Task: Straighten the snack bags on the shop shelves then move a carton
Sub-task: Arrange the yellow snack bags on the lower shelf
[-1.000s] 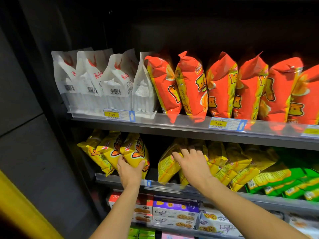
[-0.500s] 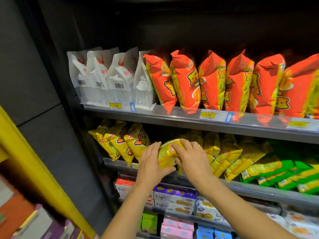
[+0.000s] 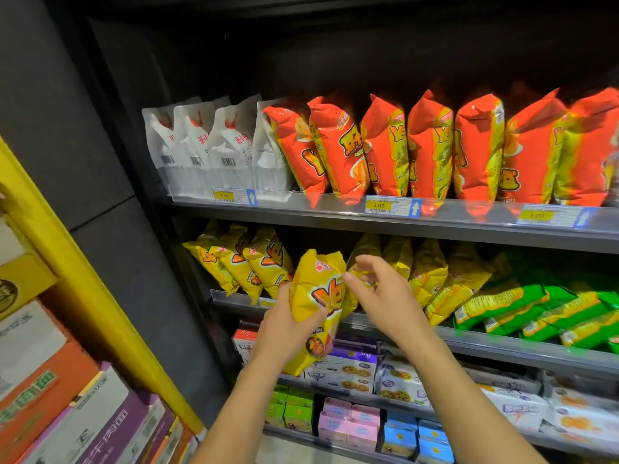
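Note:
My left hand grips a yellow snack bag and holds it upright in front of the middle shelf, clear of the row. My right hand is just right of it, fingers loosely curled, touching the bag's right edge and a second yellow bag leaning behind. Three yellow bags lean at the shelf's left end. More yellow bags and green bags lean to the right. Stacked cartons fill the lower left.
The top shelf carries white bags and orange bags standing behind price tags. Lower shelves hold biscuit boxes and small coloured packs. A yellow frame and a dark side panel stand at the left.
My left hand left the three yellow bags at the left, moved right, and took hold of a yellow bag. That bag came out of the row and now stands upright. The view shifted left.

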Demonstrator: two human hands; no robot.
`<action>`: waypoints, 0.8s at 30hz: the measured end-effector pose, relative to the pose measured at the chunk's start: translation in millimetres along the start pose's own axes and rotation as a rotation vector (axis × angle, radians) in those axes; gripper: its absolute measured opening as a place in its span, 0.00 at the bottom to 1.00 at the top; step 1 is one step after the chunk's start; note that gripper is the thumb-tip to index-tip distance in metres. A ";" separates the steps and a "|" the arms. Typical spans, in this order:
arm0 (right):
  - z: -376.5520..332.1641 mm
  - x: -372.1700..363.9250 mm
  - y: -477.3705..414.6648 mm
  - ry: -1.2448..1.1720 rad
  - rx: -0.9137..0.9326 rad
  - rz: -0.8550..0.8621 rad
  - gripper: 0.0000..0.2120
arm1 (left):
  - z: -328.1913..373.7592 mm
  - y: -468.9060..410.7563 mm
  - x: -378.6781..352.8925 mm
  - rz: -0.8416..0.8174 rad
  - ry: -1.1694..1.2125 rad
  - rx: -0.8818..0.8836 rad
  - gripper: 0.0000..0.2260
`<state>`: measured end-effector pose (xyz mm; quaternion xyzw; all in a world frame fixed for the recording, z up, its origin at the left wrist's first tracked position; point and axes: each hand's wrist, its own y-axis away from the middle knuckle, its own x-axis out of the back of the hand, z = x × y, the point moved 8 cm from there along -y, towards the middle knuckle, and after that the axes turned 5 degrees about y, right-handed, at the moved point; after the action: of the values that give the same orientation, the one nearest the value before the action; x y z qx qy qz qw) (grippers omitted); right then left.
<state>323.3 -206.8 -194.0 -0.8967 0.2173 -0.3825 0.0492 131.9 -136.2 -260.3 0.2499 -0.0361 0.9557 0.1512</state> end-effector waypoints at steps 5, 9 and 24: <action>21.4 -18.3 7.4 -0.275 -0.254 -0.202 0.31 | 15.9 9.4 5.3 -0.046 0.338 0.081 0.17; 27.6 -46.0 28.3 -0.724 -0.436 -0.273 0.45 | 32.0 19.4 2.2 -0.131 0.416 0.110 0.29; 45.5 -55.8 72.6 -1.288 -0.594 -0.183 0.30 | 64.2 38.2 6.2 -0.213 0.764 0.250 0.34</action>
<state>295.8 -251.9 -281.5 -0.9346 0.1638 0.2958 -0.1107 145.0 -180.2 -201.0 -0.1039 0.1649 0.9558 0.2201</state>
